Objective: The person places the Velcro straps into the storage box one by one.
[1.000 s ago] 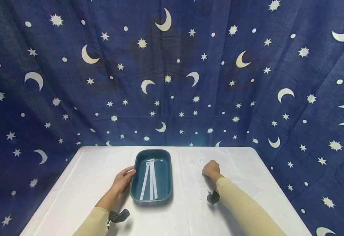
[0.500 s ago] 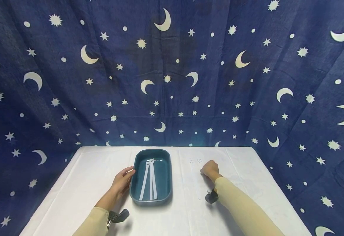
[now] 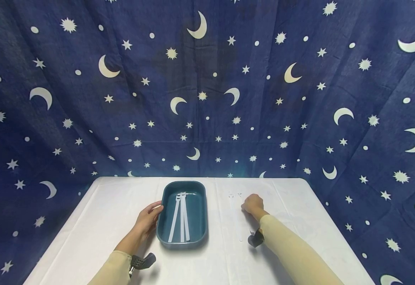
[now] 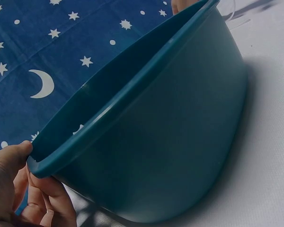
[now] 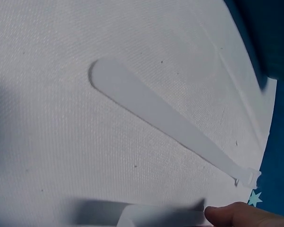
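My left hand (image 3: 148, 220) pinches the left rim of a teal plastic tub (image 3: 201, 213), thumb over the edge and fingers beneath it in the left wrist view. Several white cable straps (image 3: 184, 217) with slotted heads lie lengthwise inside the tub. To the right, my right hand (image 3: 253, 206) grips another white cable strap (image 5: 156, 216); the thumb (image 5: 239, 215) shows at its edge in the right wrist view, but the other fingers are hidden. Beside it, one more white cable strap (image 5: 151, 111) lies flat on the white cloth, faint in the head view.
A white cloth covers the table (image 3: 122, 194). Behind it and along both sides hangs a dark blue curtain (image 3: 207, 79) with moons and stars. Dark devices are strapped to both wrists, such as the left wrist device (image 3: 143, 261).
My right hand has shifted slightly left, and the head of the strap it holds has moved left toward the strap on the cloth. The left hand and tub stay still.
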### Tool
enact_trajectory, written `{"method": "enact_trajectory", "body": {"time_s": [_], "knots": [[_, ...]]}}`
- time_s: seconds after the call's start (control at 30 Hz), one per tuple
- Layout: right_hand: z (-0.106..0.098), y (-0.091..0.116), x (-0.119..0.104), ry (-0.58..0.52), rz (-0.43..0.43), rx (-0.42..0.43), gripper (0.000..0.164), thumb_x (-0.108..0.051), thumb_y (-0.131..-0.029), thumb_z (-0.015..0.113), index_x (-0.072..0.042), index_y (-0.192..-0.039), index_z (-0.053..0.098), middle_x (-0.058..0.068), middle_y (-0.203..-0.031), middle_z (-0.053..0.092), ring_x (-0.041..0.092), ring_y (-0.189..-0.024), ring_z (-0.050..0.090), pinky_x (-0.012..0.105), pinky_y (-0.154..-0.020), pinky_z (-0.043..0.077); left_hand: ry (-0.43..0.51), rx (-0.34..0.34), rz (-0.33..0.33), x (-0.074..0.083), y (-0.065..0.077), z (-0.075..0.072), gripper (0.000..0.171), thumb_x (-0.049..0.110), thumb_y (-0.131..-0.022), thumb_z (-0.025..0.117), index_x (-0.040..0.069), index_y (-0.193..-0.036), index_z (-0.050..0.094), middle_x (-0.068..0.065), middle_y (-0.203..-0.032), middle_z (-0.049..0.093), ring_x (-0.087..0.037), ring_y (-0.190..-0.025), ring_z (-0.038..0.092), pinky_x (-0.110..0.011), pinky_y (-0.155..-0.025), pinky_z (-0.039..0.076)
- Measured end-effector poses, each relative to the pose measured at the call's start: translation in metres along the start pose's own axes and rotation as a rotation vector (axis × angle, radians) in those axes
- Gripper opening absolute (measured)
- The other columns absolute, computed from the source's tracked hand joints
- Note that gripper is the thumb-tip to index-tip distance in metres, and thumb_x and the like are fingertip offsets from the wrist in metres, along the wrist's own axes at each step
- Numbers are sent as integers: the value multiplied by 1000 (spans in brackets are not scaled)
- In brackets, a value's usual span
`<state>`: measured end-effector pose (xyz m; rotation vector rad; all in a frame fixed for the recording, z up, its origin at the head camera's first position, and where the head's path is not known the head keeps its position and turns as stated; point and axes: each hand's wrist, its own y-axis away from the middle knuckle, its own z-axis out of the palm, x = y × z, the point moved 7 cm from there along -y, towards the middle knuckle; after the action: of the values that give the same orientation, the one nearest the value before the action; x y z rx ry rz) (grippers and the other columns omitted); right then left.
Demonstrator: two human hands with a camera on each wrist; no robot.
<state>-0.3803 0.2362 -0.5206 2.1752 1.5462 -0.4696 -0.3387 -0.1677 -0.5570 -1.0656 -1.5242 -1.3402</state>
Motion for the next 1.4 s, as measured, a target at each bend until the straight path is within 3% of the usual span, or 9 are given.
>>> {"method": "enact_trajectory", "body": {"time_s": [0.3,0.73,1.17,1.4], "knots": [[1,-2,7,-40,77,-45,34,-12,-77,69,14,-97,62,11,-69,57,20,-61,57,23,-50,44,4,-3,-7,0,0,0,58,38,-97,59,9,-145,44,-24,-148,44,-42,-136,44,-57,-108,40],[7,-9,10,25,89,-86,18,-11,-76,66,5,-79,58,6,-60,53,15,-51,51,20,-45,39,-2,-9,-11,1,1,-1,59,38,-97,60,9,-146,43,-25,-150,41,-44,-139,38,-58,-109,37],[3,-6,14,-111,143,-127,30,-11,-77,68,12,-95,61,6,-58,54,14,-50,52,21,-46,42,0,-1,-26,1,1,0,59,38,-96,60,10,-146,43,-23,-150,42,-43,-140,37,-57,-109,37],[8,-11,23,-225,195,-176,28,-11,-76,67,8,-94,59,4,-56,53,13,-49,50,21,-46,44,2,7,-28,0,0,-1,59,39,-97,60,10,-145,44,-23,-150,42,-43,-140,38,-57,-109,38]]}}
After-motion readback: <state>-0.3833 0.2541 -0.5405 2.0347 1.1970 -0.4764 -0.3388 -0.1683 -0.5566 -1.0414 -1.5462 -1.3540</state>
